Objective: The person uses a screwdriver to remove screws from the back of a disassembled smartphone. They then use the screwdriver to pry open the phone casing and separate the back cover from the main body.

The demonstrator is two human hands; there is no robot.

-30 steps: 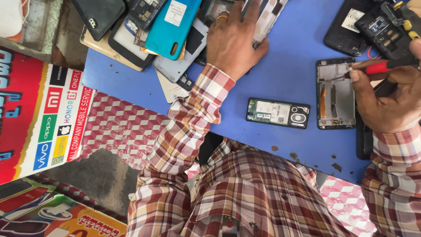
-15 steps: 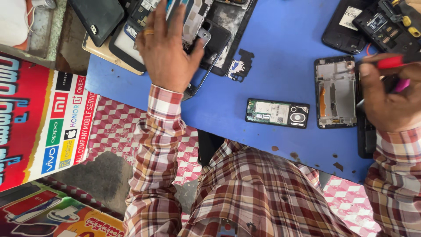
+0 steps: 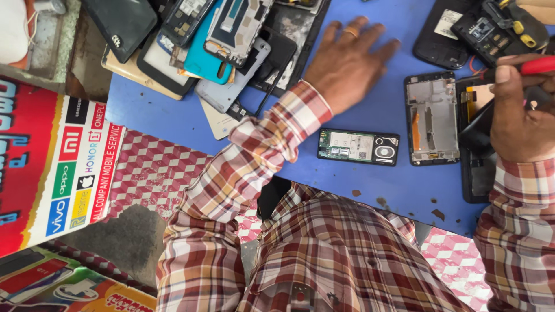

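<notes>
My left hand (image 3: 347, 60), with a ring on one finger, hovers flat with fingers spread over the blue table (image 3: 173, 115), holding nothing, just right of a pile of phone parts (image 3: 231, 40). My right hand (image 3: 523, 110) grips a red-handled screwdriver (image 3: 535, 66) at the right edge, its tip pointing toward an opened phone frame (image 3: 432, 118). A small green circuit board with a camera module (image 3: 358, 147) lies on the table between both hands, near the front edge.
Dark phone backs and an opened phone with yellow parts (image 3: 491, 26) lie at the top right. A black part (image 3: 477, 173) sits under my right wrist. A red and white sign (image 3: 52, 167) stands at the left over a checkered floor.
My left hand has left the pile of phone parts at the top left and moved right, now spread over bare table. The right hand keeps the screwdriver near the phone frame.
</notes>
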